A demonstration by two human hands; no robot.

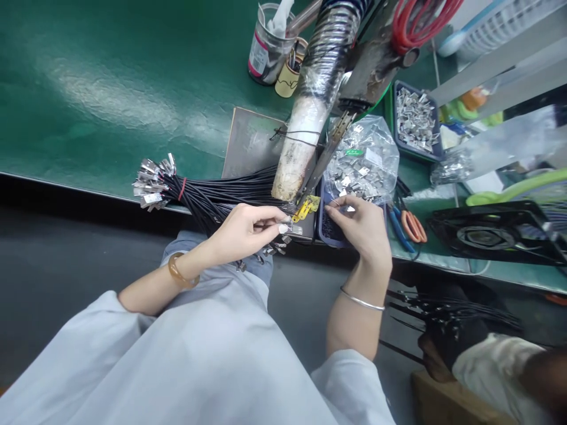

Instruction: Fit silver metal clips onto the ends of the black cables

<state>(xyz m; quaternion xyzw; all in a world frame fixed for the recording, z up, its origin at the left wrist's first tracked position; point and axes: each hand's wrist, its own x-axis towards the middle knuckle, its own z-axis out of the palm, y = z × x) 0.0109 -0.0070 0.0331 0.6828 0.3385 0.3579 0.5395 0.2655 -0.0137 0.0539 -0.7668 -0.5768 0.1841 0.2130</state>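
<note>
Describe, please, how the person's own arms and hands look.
The left hand and right hand are ungloved. The left forearm wears a thick amber-brown bangle; the right forearm wears a thin silvery bangle. The left sleeve and right sleeve are pale grey-blue, stopping short of the bangles.

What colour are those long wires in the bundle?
The wires are black, best seen in the head view.

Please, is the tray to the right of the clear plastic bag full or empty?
Nearly full: small metal parts lie heaped across the tray, hiding most of its bottom.
</note>
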